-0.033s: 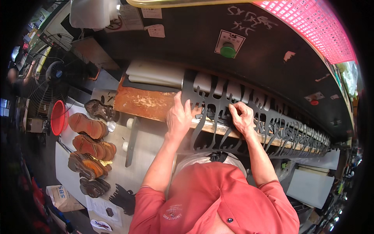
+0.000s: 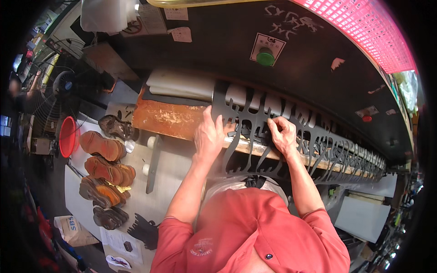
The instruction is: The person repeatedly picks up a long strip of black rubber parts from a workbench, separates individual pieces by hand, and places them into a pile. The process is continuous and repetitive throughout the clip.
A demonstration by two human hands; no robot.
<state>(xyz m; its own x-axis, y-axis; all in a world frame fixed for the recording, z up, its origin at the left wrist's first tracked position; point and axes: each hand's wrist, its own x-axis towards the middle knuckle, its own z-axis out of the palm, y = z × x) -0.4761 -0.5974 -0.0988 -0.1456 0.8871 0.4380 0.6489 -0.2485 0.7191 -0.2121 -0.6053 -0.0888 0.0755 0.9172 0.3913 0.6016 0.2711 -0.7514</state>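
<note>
A long black sheet [image 2: 220, 101] full of shaped cut-outs stretches to the right along a worn wooden board [image 2: 168, 119], its near strips hanging over the edge. At its left end rests my left hand [image 2: 208, 139], fingers stretched and thumb apart, touching the sheet's edge. My right hand [image 2: 284, 138] is closed in a pinch at a strip between the cut-outs; the fingertips partly hide what they grip. Loose black scraps [image 2: 246, 132] lie under the sheet between my hands.
Stacked pale sheets [image 2: 180, 84] lie behind the board. Brown sole-shaped pieces [image 2: 102, 145], a black cut piece [image 2: 144, 231] and a red basin [image 2: 68, 137] are at left, beside a fan [image 2: 63, 84]. A dark panel with a green button [image 2: 265, 57] stands ahead; a pink basket [image 2: 364, 32] hangs above.
</note>
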